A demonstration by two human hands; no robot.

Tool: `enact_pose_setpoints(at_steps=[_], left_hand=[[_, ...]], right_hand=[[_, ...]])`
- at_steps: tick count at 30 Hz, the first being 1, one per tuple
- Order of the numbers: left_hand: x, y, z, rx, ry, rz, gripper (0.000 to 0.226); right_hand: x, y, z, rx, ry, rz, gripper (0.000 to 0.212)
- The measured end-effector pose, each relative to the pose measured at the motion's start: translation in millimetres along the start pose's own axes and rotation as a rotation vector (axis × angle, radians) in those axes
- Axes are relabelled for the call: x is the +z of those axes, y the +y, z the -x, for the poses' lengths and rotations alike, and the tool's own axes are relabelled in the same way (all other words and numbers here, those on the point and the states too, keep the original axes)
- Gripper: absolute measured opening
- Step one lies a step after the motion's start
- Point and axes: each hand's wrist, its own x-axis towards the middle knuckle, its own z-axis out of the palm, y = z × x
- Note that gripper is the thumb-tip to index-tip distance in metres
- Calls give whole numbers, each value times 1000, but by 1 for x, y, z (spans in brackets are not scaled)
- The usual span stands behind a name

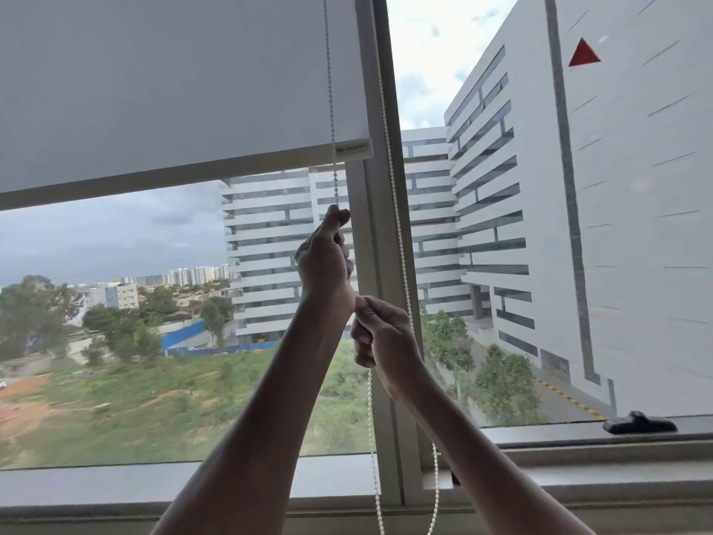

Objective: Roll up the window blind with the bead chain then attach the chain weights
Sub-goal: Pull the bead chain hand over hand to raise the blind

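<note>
Both our forearms reached up to the window. Our left hand [328, 249] pinched the chain [331, 110] just below the blind [173, 90], which covered the upper pane; our right hand [380, 334], lower, gripped the same strand.

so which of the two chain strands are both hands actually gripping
The left strand, hanging in front of the blind: the left hand and right hand both grip it. The right strand runs free along the window frame.
</note>
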Motion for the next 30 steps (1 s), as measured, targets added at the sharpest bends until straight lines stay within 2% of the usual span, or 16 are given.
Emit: enact_pose_setpoints(at_steps=[8,15,21,25,30], left_hand=[[-17,-8,1,-11,-13,25,34],[-5,-10,11,44,-34,86,35],[-6,-19,27,25,-33,23,45],[-15,-27,31,-8,-43,-3,44],[-36,-49,44,-24,-78,-69,40]], right_hand=[[7,-23,-25,-54,75,206,44],[26,-70,-62,-132,84,133,38],[47,-124,-85,-86,-6,13,41],[46,-112,-81,-83,73,7,29],[37,-82,-68,-93,104,-3,34]])
